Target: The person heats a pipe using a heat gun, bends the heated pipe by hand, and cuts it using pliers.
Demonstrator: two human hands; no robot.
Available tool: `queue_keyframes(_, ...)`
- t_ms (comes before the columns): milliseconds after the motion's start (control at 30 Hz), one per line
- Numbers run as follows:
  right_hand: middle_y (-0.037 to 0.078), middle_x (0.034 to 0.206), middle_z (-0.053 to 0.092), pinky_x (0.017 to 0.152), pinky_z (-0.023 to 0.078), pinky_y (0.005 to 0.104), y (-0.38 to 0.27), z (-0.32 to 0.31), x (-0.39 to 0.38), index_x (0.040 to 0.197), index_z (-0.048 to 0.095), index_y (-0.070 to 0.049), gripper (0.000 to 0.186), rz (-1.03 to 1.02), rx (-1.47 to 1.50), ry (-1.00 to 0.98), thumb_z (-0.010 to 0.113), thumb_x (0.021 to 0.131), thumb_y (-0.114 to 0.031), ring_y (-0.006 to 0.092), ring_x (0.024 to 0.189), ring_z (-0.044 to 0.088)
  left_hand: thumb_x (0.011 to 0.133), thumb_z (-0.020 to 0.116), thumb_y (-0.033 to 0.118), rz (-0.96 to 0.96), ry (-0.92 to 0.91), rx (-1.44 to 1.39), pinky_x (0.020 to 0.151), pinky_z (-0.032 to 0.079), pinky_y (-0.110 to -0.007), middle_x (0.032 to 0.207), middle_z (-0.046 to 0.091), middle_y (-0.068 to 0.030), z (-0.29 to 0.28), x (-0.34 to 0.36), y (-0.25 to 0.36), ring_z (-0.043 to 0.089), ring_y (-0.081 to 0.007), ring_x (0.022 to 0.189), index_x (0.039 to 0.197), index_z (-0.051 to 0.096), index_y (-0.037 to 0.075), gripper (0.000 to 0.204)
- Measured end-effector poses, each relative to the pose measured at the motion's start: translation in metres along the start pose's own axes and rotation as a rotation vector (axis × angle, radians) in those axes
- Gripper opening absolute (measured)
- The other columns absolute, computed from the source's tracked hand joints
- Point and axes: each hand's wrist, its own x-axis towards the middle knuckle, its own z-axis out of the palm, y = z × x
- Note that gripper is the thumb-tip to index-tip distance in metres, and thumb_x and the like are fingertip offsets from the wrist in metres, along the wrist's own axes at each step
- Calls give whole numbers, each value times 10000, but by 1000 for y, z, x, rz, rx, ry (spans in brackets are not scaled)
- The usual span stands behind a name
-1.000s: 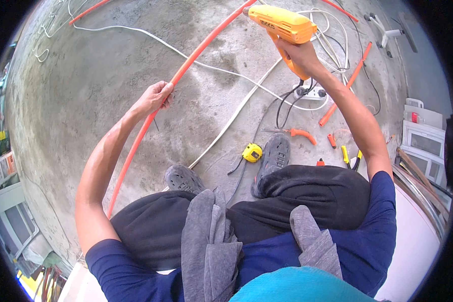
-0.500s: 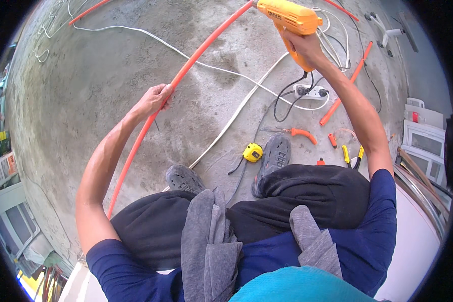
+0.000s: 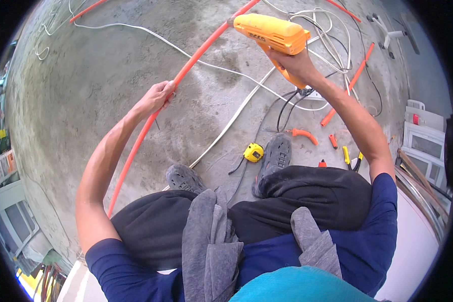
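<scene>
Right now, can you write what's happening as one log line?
left hand: grips orange pipe | right hand: holds yellow power tool at the pipe | floor: tape measure, white cables

Orange pipe (image 3: pixel 151 121), yellow-orange heat gun (image 3: pixel 271 32), yellow tape measure (image 3: pixel 253 152), grey floor (image 3: pixel 85 75)

Both arms reach forward, elbows slightly bent. The left hand (image 3: pixel 156 98) is closed in a fist-like grip; the right hand (image 3: pixel 294 63) is raised higher, fingers clenched.
</scene>
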Motion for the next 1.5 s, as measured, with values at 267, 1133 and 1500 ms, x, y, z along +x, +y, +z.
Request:
queue_keyframes(267, 56, 1121, 705, 858, 555, 300, -8, 22, -16, 1286, 613, -61, 423, -87, 20, -118, 768, 916, -197, 119, 998, 672, 1090, 419, 561, 3, -8, -48, 579, 422, -241, 784, 481, 49, 0, 4, -4, 446, -61, 651, 1055, 591, 91, 502)
queue_keyframes(1133, 57, 1028, 740, 839, 557, 321, 6, -3, -4, 1218, 671, -57, 377, 6, -102, 20, 766, 916, -262, 134, 954, 699, 1090, 504, 466, -1, -3, -116, 672, 503, -280, 840, 596, 15, 1, 3, -4, 576, -87, 727, 1070, 582, 85, 389)
queue_keyframes(1500, -45, 715, 583, 532, 415, 242, 18, -34, 19, 968, 664, -68, 176, 49, -37, 98, 744, 947, -224, 44, 613, 524, 1093, 502, 461, 16, -18, -122, 659, 480, -279, 824, 583, 21, -1, 4, -10, 559, -89, 720, 1039, 576, 93, 380)
